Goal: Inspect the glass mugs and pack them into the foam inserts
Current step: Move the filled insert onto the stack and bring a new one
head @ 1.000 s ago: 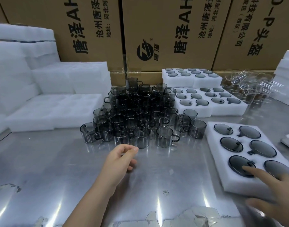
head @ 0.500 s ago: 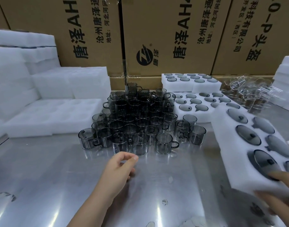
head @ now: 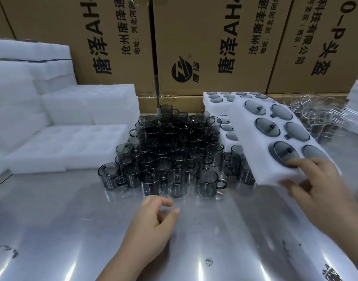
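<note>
Table (head: pixel 52 220): bare steel in front of the person gives broad room. The back and both sides are crowded.
Cardboard boxes (head: pixel 214 37): they wall off the far edge, so nothing can go further back.
Foam stacks (head: pixel 62 106): white blocks piled at the left, with an empty insert (head: pixel 68 145) lying flat beside the mugs.
Glass mugs (head: pixel 170 151): a dense smoky cluster mid-table, rims touching and some stacked. A careless reach could topple several.
Filled foam insert (head: pixel 255 151): off the table and tilted, over the cluster's right edge and the packed inserts (head: pixel 216 98) behind. I judge a steeper tilt could slide its six mugs out onto the glass below.
Right hand (head: pixel 320 189): grips the insert's near end, fingers on top, one-handed, so the load may sag.
Left hand (head: pixel 153 226): loosely curled and empty, above the table just short of the front row.
</note>
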